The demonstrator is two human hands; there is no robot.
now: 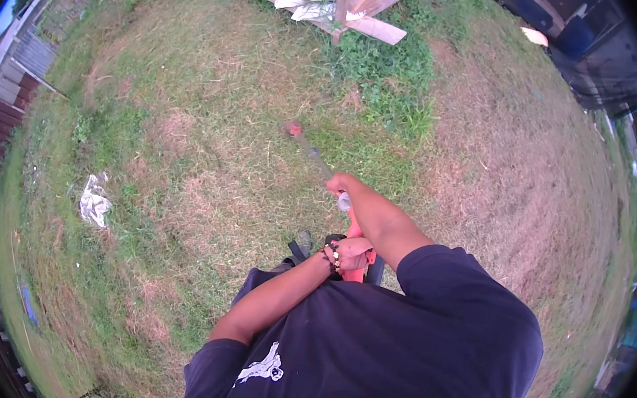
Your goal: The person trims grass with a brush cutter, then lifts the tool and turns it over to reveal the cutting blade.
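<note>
Dark cotton shirt [393, 337] lowest; left hand [352, 254] fingers wrap the orange plastic trimmer body [356, 272]; right hand [340, 185] clasps its thin metal shaft [314, 156], pointing 11 o'clock over patchy grass [202, 179].

trimmer body [356, 272]: orange, in both hands
shaft [314, 153]: grey, ahead of the grip
head [295, 130]: red, seemingly; blurred
shirt [379, 347]: navy, white print
grass [197, 134]: green, tan patches
</note>
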